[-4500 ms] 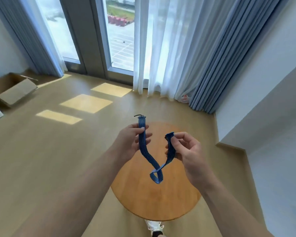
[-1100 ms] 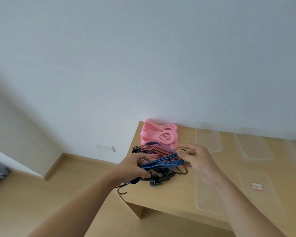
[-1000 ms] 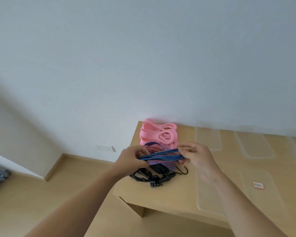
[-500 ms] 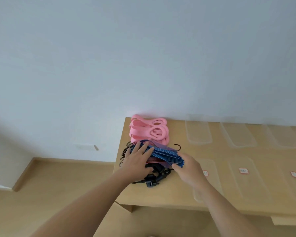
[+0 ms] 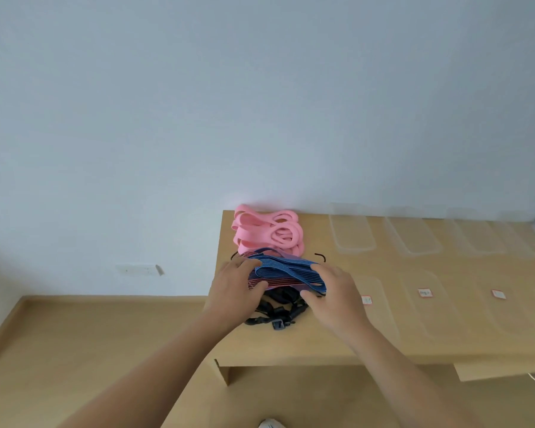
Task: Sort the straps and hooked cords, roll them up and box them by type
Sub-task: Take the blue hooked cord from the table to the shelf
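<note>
A bundle of blue hooked cords (image 5: pixel 286 267) lies on a pile at the left end of the wooden table (image 5: pixel 322 341), with red-striped cords (image 5: pixel 275 283) under it. My left hand (image 5: pixel 233 293) grips the bundle's left end between thumb and fingers. My right hand (image 5: pixel 332 296) grips its right end. Behind the pile lie looped pink straps (image 5: pixel 267 231). Black buckle straps (image 5: pixel 278 308) lie under the cords, toward the front. A black hook (image 5: pixel 321 257) sticks out at the back right.
Clear plastic boxes stand in two rows on the table: a back row (image 5: pixel 351 233) and a front row with small red-edged labels (image 5: pixel 425 292). The wall runs right behind the table. Wooden floor lies to the left and below.
The blue cord, held up over a round table earlier, now lies on the pile. Half a second ago my left hand lay flat on the pile; now it grips the bundle's left end.
</note>
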### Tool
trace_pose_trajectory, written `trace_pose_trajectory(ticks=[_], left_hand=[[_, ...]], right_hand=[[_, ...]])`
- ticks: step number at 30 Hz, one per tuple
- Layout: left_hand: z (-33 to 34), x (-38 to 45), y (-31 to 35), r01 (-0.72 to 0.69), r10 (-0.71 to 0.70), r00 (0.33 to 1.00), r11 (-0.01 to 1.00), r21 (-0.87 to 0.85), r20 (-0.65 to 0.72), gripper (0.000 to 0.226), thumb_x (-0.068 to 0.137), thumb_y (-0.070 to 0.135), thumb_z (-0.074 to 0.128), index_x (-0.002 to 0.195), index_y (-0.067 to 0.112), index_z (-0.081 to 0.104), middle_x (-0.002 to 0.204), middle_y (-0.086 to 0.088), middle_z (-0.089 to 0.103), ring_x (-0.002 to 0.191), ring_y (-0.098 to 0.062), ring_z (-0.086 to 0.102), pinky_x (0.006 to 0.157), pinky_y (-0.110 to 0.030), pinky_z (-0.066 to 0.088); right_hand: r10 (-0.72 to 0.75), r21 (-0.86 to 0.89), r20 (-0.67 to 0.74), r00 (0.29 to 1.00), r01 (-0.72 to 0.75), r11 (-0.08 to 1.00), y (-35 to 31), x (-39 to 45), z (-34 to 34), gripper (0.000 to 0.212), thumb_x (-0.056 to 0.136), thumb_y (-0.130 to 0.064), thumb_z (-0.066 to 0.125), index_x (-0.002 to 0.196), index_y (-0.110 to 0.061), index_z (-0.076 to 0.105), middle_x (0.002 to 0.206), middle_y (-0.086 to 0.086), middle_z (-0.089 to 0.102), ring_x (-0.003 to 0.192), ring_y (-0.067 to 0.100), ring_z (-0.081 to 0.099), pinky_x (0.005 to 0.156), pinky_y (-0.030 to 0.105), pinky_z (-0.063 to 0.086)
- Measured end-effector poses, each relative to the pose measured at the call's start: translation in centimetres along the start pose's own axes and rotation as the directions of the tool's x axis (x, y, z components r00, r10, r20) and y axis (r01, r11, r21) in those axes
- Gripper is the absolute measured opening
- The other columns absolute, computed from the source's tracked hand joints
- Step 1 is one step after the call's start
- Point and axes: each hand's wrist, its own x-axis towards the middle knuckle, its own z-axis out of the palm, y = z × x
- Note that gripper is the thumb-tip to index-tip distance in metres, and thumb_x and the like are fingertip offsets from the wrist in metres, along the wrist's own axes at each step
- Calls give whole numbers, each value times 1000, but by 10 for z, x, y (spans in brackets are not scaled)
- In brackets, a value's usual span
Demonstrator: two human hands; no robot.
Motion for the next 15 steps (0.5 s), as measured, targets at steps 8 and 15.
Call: trace_pose_trajectory(ticks=[8,15], left_hand=[[-1,-21,-8,125,-131,990,988,-95,-57,33,95,32,66,128,25,67,125,7,67,115,-12,55,88,-19,37],[18,-25,12,266,-278,957,955,-132,-86,29,95,28,67,124,26,70,117,14,65,114,-6,57,93,-18,40]], right_hand=[[-93,-144,212,973,125,982,-18,46,10,63,88,-44,69,142,-21,46,134,-1,53,126,22,44,102,35,40],[-139,-134,439,888,217,967,-7,91,29,53,81,-50,74,124,-24,54,118,-7,66,105,20,62,88,39,54]])
